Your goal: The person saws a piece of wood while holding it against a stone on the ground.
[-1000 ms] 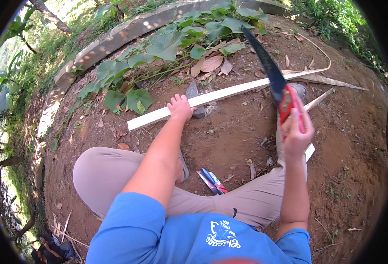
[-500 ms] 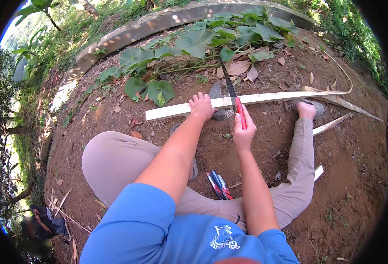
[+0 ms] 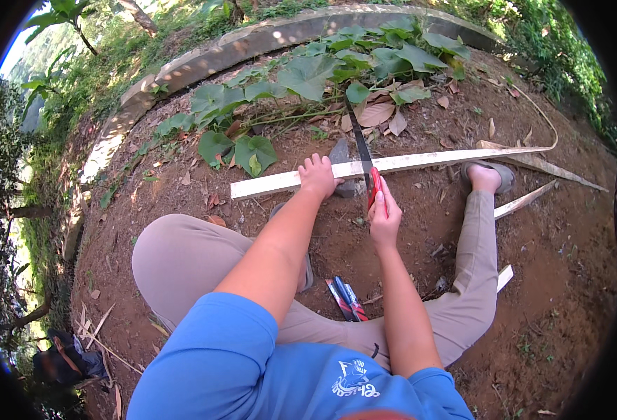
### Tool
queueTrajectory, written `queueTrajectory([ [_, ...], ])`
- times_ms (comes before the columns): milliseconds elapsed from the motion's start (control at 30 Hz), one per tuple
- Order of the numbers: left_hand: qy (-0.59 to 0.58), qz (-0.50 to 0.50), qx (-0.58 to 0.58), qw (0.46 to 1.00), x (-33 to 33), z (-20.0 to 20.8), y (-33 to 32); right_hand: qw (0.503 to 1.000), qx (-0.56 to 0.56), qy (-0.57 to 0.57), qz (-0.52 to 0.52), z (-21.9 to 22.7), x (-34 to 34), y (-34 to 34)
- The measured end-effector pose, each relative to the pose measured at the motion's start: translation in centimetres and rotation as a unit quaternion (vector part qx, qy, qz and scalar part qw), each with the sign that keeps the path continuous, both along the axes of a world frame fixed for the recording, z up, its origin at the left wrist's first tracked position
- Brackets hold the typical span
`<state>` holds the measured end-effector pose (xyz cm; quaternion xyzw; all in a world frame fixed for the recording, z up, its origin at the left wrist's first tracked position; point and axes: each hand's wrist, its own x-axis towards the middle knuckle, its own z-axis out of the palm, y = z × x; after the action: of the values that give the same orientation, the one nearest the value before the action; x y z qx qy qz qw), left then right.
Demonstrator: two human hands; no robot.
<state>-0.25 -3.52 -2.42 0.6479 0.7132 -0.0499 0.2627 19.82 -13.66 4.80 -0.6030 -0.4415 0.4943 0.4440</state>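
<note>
A long pale wooden strip (image 3: 420, 161) lies crosswise in front of me, resting over a grey stone (image 3: 340, 150). Closed over the strip left of the stone's middle is my left hand (image 3: 317, 175), pressing it down. My right hand (image 3: 384, 213) grips the red handle (image 3: 375, 187) of a handsaw. The saw's dark blade (image 3: 359, 136) crosses the strip just right of the stone and points away toward the leaves. Whether the teeth have cut into the wood cannot be made out.
Between my legs lie blue-and-red marker-like tools (image 3: 347, 297). More wooden strips (image 3: 525, 199) lie at the right by my sandalled foot (image 3: 489, 176). Broad-leaved vines (image 3: 308, 77) grow ahead, before a curved concrete curb (image 3: 238, 45). A dark bag-like bundle (image 3: 70, 360) sits at lower left.
My right hand has drawn the saw slightly back toward me, so its handle sits lower and nearer the strip's near edge. My left hand stays on the strip.
</note>
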Motion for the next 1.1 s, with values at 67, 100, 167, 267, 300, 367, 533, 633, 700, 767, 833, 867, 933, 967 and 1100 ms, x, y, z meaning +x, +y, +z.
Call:
queueTrajectory([
  [67,0.005,0.0,0.0,1.0,0.0,-0.1,0.0,0.999,-0.035,0.015,0.012,-0.1,0.4,-0.2],
  [100,0.004,-0.002,-0.002,1.0,0.0,-0.1,0.1,0.999,-0.01,0.034,0.033,-0.2,0.7,-0.3],
  [167,0.003,-0.004,-0.009,1.0,0.0,-0.1,0.1,0.996,-0.054,0.056,0.047,-0.5,1.3,-0.6],
  [267,0.0,-0.006,-0.012,1.0,-0.1,0.1,0.1,0.989,-0.069,0.12,0.044,-1.0,2.2,-0.9],
  [300,0.001,-0.006,-0.007,1.0,-0.1,0.1,0.1,0.984,-0.067,0.158,0.05,-1.2,2.5,-1.0],
  [367,0.002,-0.008,-0.008,1.0,-0.1,0.2,0.1,0.985,-0.111,0.131,0.035,-1.8,2.9,-0.9],
  [533,-0.002,-0.006,-0.003,1.0,-0.1,0.2,0.0,0.989,0.005,-0.143,0.034,-2.6,1.9,0.4],
  [633,0.0,-0.008,-0.01,1.0,-0.1,0.3,0.0,0.979,0.015,-0.204,0.026,-1.2,1.1,0.3],
  [700,0.002,-0.008,-0.011,1.0,-0.2,0.3,0.0,0.976,-0.01,-0.213,0.039,0.5,1.0,-0.7],
  [767,0.0,-0.005,-0.009,1.0,-0.1,0.2,0.1,0.972,-0.015,-0.231,0.048,2.4,1.1,-2.3],
  [833,0.001,-0.006,-0.002,1.0,0.0,0.0,0.0,0.962,-0.035,-0.267,0.053,4.0,1.4,-4.0],
  [867,0.003,-0.008,0.004,1.0,0.0,-0.2,0.0,0.961,-0.033,-0.269,0.047,4.6,1.5,-4.9],
  [933,0.01,0.004,0.002,1.0,0.1,-0.6,0.1,0.967,0.02,-0.25,0.044,5.2,1.5,-5.7],
  [967,0.005,0.005,-0.005,1.0,0.2,-0.8,0.1,0.967,-0.005,-0.251,0.035,5.3,1.5,-5.9],
  [1100,0.009,-0.012,0.017,1.0,0.1,-1.5,0.1,0.972,-0.036,-0.228,0.031,5.5,1.4,-5.3],
])
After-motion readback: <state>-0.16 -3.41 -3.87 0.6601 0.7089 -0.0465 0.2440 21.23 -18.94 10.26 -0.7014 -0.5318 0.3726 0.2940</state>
